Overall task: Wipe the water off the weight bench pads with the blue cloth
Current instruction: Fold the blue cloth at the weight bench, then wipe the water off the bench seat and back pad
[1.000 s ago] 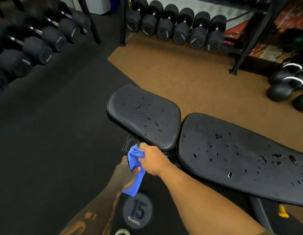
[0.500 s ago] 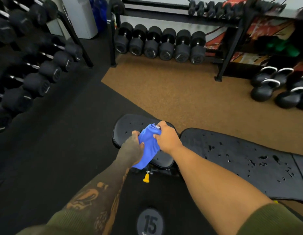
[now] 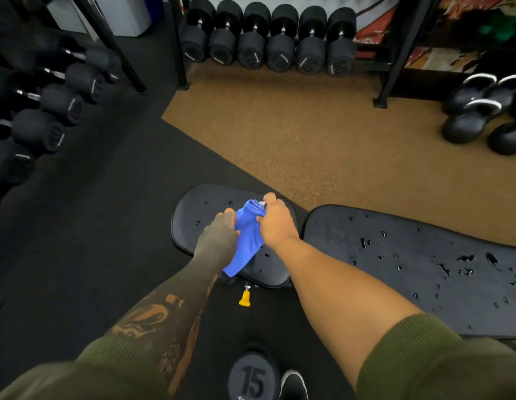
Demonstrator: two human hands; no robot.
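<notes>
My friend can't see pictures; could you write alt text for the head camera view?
Two bare hands, left hand and right hand, hold a bunched blue cloth over the small black seat pad; the long black back pad is dotted with water.

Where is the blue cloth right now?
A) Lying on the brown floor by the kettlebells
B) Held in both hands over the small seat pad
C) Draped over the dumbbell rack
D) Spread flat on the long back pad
B: the left hand and the right hand both grip the bunched blue cloth above the small seat pad, while the long back pad shows only water drops.
</notes>
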